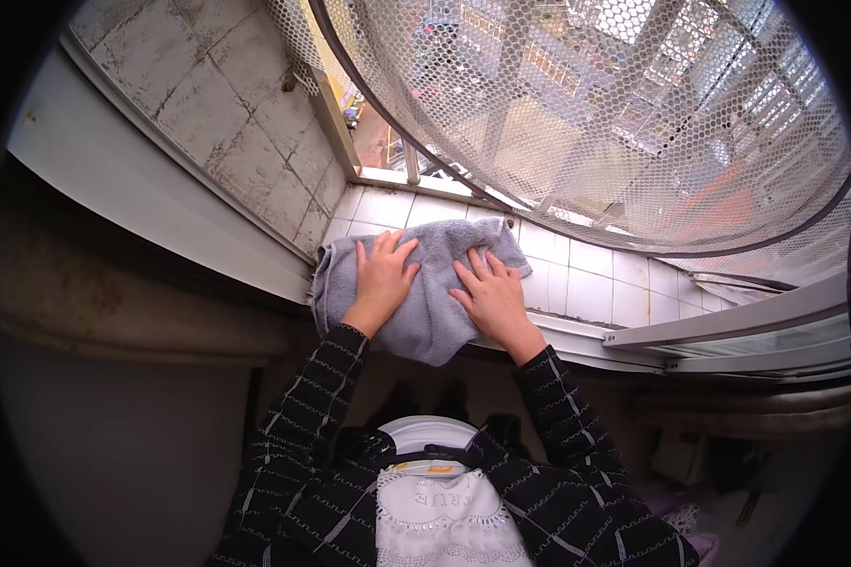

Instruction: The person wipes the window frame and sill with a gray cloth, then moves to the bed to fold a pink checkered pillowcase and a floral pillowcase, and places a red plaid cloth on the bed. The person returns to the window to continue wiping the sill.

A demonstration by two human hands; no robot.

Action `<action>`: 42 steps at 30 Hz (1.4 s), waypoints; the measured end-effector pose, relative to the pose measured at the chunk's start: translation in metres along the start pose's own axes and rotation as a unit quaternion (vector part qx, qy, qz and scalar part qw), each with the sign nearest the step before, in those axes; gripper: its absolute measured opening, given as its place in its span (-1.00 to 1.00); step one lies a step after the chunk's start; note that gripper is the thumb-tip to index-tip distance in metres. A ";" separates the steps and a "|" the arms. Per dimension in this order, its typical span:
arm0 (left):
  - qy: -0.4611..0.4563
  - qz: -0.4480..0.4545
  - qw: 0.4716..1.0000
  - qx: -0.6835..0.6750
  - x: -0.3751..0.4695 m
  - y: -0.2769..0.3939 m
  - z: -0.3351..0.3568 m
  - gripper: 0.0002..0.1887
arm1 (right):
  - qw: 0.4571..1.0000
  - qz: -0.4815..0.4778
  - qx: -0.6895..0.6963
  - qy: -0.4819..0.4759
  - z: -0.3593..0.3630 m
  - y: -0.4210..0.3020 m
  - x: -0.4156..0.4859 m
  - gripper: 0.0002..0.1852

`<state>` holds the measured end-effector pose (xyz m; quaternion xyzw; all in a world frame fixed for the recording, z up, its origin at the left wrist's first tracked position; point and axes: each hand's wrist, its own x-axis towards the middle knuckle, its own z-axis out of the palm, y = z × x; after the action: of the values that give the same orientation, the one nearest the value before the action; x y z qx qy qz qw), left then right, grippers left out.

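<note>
A grey terry towel (432, 305) lies spread over the white-tiled window sill (588, 283) and its frame, with its lower edge hanging down on my side. My left hand (383, 280) rests flat on the towel's left part, fingers spread. On the right part lies my right hand (493, 290), palm down, its fingers apart and slightly bent. Neither hand is closed round the cloth. What is under the towel is hidden.
A round mesh net (581, 142) with a dark rim hangs beyond the sill, before metal bars. Worn wall tiles (220, 106) rise at the left. A sliding window frame (752, 319) stands at the right. A white round object (429, 429) is by my waist.
</note>
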<state>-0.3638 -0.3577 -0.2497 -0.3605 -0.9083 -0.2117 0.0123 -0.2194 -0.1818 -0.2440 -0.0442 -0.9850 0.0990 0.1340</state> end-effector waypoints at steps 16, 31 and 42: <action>0.080 0.010 0.990 0.117 0.023 -0.074 -0.017 -0.50 | 0.997 -0.033 -0.052 -0.037 0.062 -0.065 0.138 -0.46; -0.188 0.097 0.976 -0.052 -0.033 -0.001 -0.062 -0.15 | 0.997 0.020 0.072 -0.019 -0.005 -0.029 0.035 -0.86; -0.138 0.205 0.955 -0.164 -0.014 0.156 0.034 -0.24 | 0.976 0.163 -0.139 0.048 -0.081 0.086 -0.085 -0.56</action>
<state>-0.2462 -0.2517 -0.2245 -0.5620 -0.7603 -0.2987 -0.1297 -0.1100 -0.0929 -0.2069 -0.2270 -0.9611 -0.0206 0.1559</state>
